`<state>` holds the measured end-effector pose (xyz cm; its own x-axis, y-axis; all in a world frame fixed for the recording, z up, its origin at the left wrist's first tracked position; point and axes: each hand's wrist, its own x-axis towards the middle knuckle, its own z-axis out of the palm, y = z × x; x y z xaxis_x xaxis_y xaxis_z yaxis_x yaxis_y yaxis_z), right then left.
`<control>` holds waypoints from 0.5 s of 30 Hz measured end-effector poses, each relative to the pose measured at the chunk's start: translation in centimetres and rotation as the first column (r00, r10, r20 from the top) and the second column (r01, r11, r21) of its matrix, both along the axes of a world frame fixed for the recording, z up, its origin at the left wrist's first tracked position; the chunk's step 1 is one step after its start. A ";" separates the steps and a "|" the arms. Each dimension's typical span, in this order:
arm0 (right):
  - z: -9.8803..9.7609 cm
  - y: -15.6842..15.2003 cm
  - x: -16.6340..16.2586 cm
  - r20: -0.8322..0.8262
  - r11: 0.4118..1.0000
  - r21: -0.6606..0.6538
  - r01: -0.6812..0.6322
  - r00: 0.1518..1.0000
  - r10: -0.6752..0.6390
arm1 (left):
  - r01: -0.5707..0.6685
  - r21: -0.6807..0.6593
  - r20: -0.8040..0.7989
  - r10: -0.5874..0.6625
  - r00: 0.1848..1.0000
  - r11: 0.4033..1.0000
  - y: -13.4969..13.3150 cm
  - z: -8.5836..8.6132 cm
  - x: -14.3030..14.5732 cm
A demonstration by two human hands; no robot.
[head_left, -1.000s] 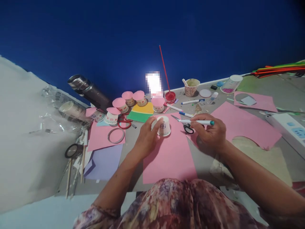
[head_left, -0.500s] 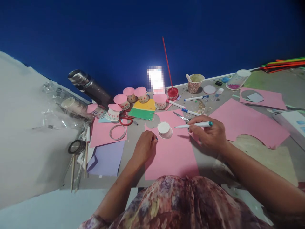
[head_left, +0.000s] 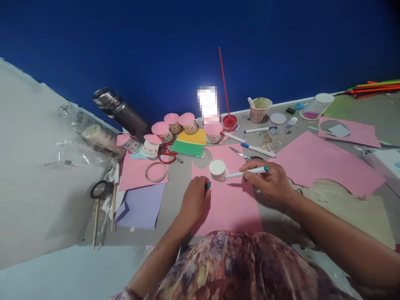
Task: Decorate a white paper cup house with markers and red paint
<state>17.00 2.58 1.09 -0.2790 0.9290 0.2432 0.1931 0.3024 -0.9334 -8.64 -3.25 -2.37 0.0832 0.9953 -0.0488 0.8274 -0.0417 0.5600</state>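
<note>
Centrally, a white paper cup (head_left: 217, 168) stands inverted on a pink sheet (head_left: 229, 212) in the middle of the frame. The right hand (head_left: 268, 180), right of centre, grips a white marker (head_left: 246, 172) between thumb and fingers; its tip lies at the cup's lower right edge, though whether it touches cannot be told. The left hand (head_left: 196, 199), below and left of the cup, has its fingers curled around a small teal cap (head_left: 207, 186). Scissors (head_left: 239, 152) lie above the right hand; pink-topped cups (head_left: 161, 132) stand farther to the upper left.
</note>
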 end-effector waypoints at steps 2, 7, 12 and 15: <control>-0.1 -0.2 0.0 -0.005 0.999 -0.018 -0.027 1.000 0.027 | -0.039 0.032 0.137 0.035 0.990 0.999 -0.7 -0.1 -0.2; -0.3 -0.7 -0.1 -0.065 0.988 -0.063 -0.139 0.989 0.134 | -0.067 0.109 0.371 0.022 0.928 0.992 -2.0 0.8 0.3; -0.1 -0.8 -0.1 -0.058 0.978 -0.072 -0.195 0.980 0.191 | -0.032 0.053 0.487 0.002 0.873 0.998 -1.9 1.5 1.3; 0.0 -0.8 -0.1 -0.055 0.976 -0.071 -0.206 0.978 0.203 | -0.055 0.022 0.532 0.035 0.846 0.998 -1.7 1.8 1.7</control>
<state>16.86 1.73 1.06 -0.4548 0.8698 0.1913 0.0900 0.2586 -0.9618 -6.90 -4.99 -0.57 0.0414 0.9988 0.0246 0.4051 -0.0393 0.9134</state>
